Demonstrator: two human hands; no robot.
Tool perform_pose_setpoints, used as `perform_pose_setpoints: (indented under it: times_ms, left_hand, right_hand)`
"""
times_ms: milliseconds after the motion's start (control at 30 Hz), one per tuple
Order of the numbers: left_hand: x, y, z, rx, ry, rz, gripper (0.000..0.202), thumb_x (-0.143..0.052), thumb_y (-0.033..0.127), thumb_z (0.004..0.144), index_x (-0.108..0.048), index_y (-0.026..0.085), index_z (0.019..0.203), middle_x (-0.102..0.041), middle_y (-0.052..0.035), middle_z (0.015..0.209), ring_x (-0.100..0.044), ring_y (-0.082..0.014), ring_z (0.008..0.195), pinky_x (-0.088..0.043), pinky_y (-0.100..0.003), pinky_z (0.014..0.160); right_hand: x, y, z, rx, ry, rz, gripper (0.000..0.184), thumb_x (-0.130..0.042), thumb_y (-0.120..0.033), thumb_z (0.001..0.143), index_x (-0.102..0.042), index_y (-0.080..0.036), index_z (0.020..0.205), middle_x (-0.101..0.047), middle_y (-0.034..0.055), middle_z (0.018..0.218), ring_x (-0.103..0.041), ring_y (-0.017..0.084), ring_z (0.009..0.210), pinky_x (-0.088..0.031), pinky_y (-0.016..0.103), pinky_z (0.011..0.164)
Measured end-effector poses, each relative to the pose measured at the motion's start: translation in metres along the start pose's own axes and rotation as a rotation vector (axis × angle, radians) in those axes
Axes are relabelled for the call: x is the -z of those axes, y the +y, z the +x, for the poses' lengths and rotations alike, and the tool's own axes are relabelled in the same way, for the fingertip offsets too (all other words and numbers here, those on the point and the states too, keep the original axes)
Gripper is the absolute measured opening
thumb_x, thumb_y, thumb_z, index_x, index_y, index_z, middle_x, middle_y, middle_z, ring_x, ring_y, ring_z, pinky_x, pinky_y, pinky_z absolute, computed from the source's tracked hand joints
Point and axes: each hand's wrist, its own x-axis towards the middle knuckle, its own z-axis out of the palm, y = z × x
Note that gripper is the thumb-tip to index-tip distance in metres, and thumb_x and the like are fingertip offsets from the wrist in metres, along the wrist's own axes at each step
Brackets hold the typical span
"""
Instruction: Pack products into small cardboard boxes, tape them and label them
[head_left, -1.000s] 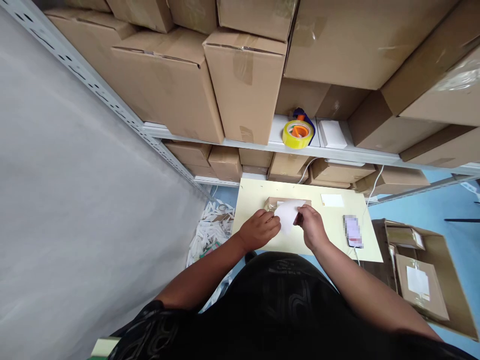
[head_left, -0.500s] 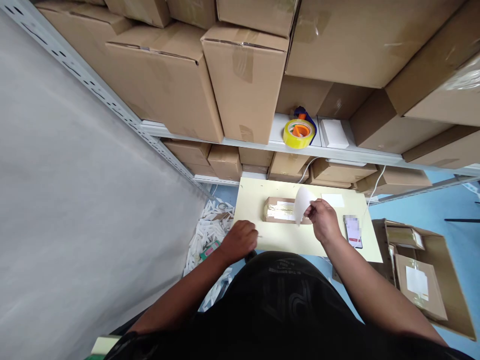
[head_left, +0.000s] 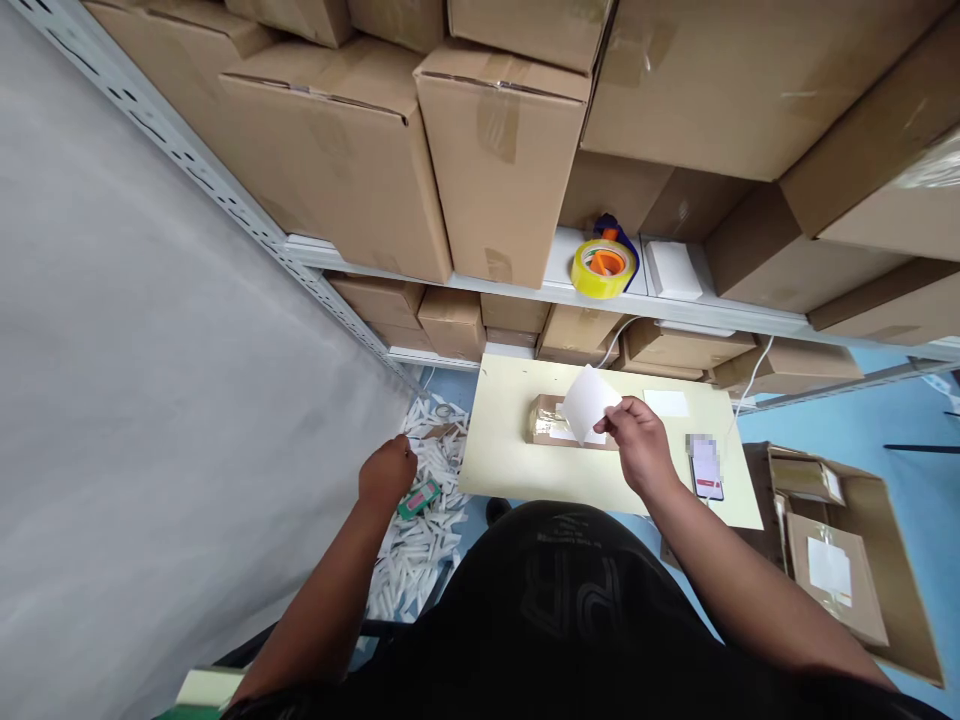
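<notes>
My right hand (head_left: 639, 440) pinches a white paper label (head_left: 587, 402) by its corner, over the table. Beneath the label lies a long brown cardboard box (head_left: 541, 420) wrapped in clear tape, with white paper on its top; the label hides part of it. My left hand (head_left: 388, 472) is closed, off the table's left side, above a heap of white paper strips (head_left: 412, 560) on the floor. Whether anything is inside those fingers cannot be made out. To the right of my right hand, a phone (head_left: 706, 468) rests on the pale yellow table (head_left: 517, 475).
A white sheet (head_left: 665, 403) lies at the table's back right. Above, a shelf holds cardboard boxes (head_left: 499, 170) and a yellow tape roll in a dispenser (head_left: 602, 268). An open carton (head_left: 911, 570) with parcels stands at right. A grey wall (head_left: 187, 400) borders the left.
My left hand has moved left, from the table's front edge to above the paper strips. In my right hand the label has turned flatter and shifted slightly left over the box.
</notes>
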Motion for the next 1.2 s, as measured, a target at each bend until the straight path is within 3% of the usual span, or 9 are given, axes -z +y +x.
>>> perform_pose_setpoints:
  times_ms: [100,233,333,400,500,667,833,1000,1200]
  left_hand:
    - [0.023,0.043,-0.01,-0.109,-0.026,-0.281,0.016,-0.051,0.028,0.092,-0.065,0.02,0.091,-0.071,-0.0089,0.101,-0.068,-0.0252,0.096,-0.05,-0.034,0.084]
    - [0.051,0.134,-0.038,-0.28,-0.409,-1.002,0.038,-0.049,0.056,0.096,-0.065,0.022,0.094,-0.075,-0.0061,0.097,-0.072,-0.0221,0.089,-0.055,-0.032,0.076]
    - [0.061,0.191,-0.05,-0.32,-0.557,-1.258,0.042,-0.052,0.059,0.094,-0.064,0.019,0.092,-0.075,-0.0076,0.094,-0.073,-0.0214,0.084,-0.057,-0.031,0.07]
    - [0.062,0.212,-0.051,-0.318,-0.512,-1.241,0.033,-0.059,0.05,0.09,-0.064,0.018,0.084,-0.072,-0.0041,0.081,-0.07,-0.0182,0.074,-0.055,-0.029,0.068]
    - [0.06,0.221,-0.045,-0.316,-0.442,-1.184,0.018,-0.061,0.035,0.084,-0.064,0.018,0.077,-0.069,-0.0012,0.074,-0.068,-0.0168,0.069,-0.054,-0.028,0.067]
    - [0.056,0.218,-0.036,-0.374,-0.496,-1.281,0.02,-0.055,0.027,0.079,-0.071,0.018,0.086,-0.074,-0.0031,0.083,-0.069,-0.0203,0.079,-0.054,-0.031,0.074]
    - [0.048,0.229,-0.034,-0.439,-0.573,-1.322,0.025,-0.054,0.027,0.076,-0.072,0.016,0.088,-0.075,-0.0046,0.082,-0.069,-0.0221,0.079,-0.053,-0.034,0.076]
    - [0.034,0.242,-0.027,-0.376,-0.515,-1.197,0.026,-0.053,0.038,0.085,-0.068,0.017,0.088,-0.074,-0.0051,0.082,-0.068,-0.0215,0.076,-0.051,-0.033,0.075]
    - [-0.002,0.26,-0.001,-0.357,-0.217,-0.484,0.045,-0.042,0.049,0.1,-0.061,0.021,0.072,-0.068,-0.0053,0.069,-0.067,-0.0234,0.074,-0.044,-0.032,0.069]
  right_hand:
    - [-0.002,0.001,-0.009,0.367,0.04,-0.427,0.016,-0.063,-0.032,0.091,-0.059,-0.024,0.078,-0.065,0.0004,0.075,-0.061,0.019,0.073,-0.049,0.033,0.071]
    - [-0.006,0.004,-0.017,0.937,-0.082,-0.848,0.01,-0.062,-0.019,0.091,-0.061,-0.023,0.081,-0.067,0.0039,0.079,-0.06,0.022,0.078,-0.048,0.037,0.078]
    - [-0.009,0.009,-0.024,1.078,-0.201,-0.982,0.01,-0.063,-0.015,0.09,-0.064,-0.023,0.084,-0.068,0.0051,0.08,-0.059,0.022,0.079,-0.047,0.039,0.081]
    - [-0.009,0.013,-0.029,1.022,-0.283,-0.976,0.008,-0.064,-0.018,0.091,-0.067,-0.023,0.086,-0.068,0.0055,0.082,-0.06,0.022,0.081,-0.046,0.04,0.083]
    - [0.001,0.02,-0.037,0.773,-0.354,-0.809,0.008,-0.071,-0.032,0.087,-0.071,-0.027,0.093,-0.07,0.0072,0.092,-0.061,0.026,0.091,-0.047,0.044,0.091]
    - [0.029,0.041,-0.034,0.184,0.008,-0.359,0.034,-0.078,-0.051,0.077,-0.067,-0.027,0.099,-0.066,0.0059,0.093,-0.059,0.027,0.09,-0.05,0.042,0.084]
    - [0.038,0.059,-0.017,-0.316,-0.11,0.05,0.046,-0.071,-0.066,0.077,-0.064,-0.022,0.089,-0.065,0.0,0.077,-0.058,0.017,0.069,-0.047,0.031,0.07]
    - [0.044,0.07,-0.009,-0.296,-0.08,0.074,0.036,-0.073,-0.055,0.078,-0.059,-0.023,0.074,-0.06,-0.0032,0.065,-0.053,0.015,0.062,-0.042,0.029,0.066]
    - [0.062,0.094,0.024,0.042,0.055,-0.614,0.04,-0.048,-0.05,0.096,-0.053,-0.025,0.065,-0.054,-0.0007,0.063,-0.048,0.019,0.064,-0.037,0.031,0.066]
